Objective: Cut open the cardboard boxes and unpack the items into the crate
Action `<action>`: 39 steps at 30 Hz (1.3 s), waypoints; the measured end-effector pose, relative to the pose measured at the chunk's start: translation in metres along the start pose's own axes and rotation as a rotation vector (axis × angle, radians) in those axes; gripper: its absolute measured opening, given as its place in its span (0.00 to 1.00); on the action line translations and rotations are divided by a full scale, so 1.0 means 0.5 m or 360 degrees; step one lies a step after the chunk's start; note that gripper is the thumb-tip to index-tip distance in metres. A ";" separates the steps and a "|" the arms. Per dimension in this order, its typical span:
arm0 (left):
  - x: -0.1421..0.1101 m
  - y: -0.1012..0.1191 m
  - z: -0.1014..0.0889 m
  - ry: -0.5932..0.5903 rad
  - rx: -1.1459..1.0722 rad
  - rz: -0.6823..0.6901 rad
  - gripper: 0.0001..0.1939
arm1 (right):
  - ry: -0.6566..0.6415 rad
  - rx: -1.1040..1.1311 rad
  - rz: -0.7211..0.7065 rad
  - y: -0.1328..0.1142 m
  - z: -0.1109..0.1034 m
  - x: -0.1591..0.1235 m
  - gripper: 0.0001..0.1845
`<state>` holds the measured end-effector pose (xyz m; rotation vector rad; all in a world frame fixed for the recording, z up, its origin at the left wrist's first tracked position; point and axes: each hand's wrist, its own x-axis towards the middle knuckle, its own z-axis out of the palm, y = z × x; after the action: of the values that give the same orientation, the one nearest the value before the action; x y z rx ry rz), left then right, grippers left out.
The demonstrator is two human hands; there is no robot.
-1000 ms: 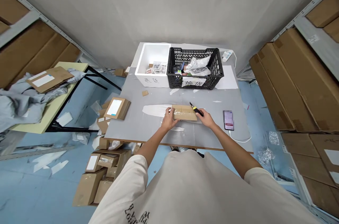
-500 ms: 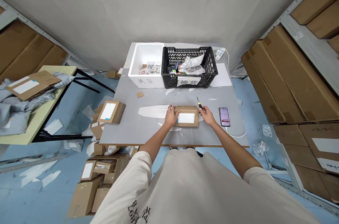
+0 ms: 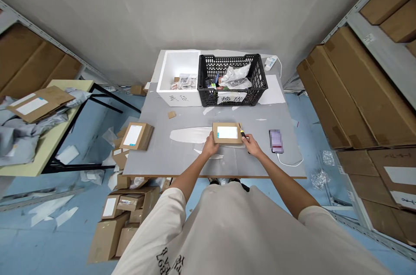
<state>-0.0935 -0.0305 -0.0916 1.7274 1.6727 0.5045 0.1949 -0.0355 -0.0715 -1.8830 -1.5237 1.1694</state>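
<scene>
A small brown cardboard box (image 3: 221, 141) is in front of me over the grey table, its white label facing up. My left hand (image 3: 210, 145) is closed on the box's left side near the front corner. In my right hand (image 3: 251, 145) is a yellow and black utility knife (image 3: 242, 133), its blade pointing up and away from me. That hand's fingers are against the right side of the box; whether they also grip it is hard to tell. A long white patch (image 3: 190, 135) marks the table left of the box.
A white foam box (image 3: 182, 100) and a black crate (image 3: 234, 88) holding bagged items stand at the back of the table (image 3: 182, 160). A phone (image 3: 276, 141) with a cable lies at right. Another labelled box (image 3: 138, 136) sits at the left edge; several cartons (image 3: 107, 236) are piled below.
The box has been turned from its taped face to its labelled face, then tilted and shifted slightly away from me. The knife stays in my right hand, and the view has shifted.
</scene>
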 end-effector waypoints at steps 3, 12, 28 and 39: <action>-0.005 0.011 -0.018 0.0008 -0.0070 -0.0116 0.43 | 0.0109 -0.0027 -0.0066 -0.016 -0.010 -0.003 0.25; -0.004 0.039 -0.037 0.0063 -0.0122 -0.0083 0.33 | 0.0153 0.0073 -0.0051 -0.021 -0.035 0.022 0.26; -0.046 0.040 -0.054 -0.0004 0.0688 0.0659 0.25 | -0.0256 -0.0459 -0.0499 -0.141 -0.073 0.030 0.26; -0.045 0.025 -0.058 0.0016 0.0776 0.0752 0.25 | -0.0615 -0.1249 -0.0637 -0.271 -0.018 0.053 0.26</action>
<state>-0.1069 -0.0463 -0.0589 2.5048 1.4671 0.3238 0.1269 0.0301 0.0295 -1.6705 -2.7239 0.8311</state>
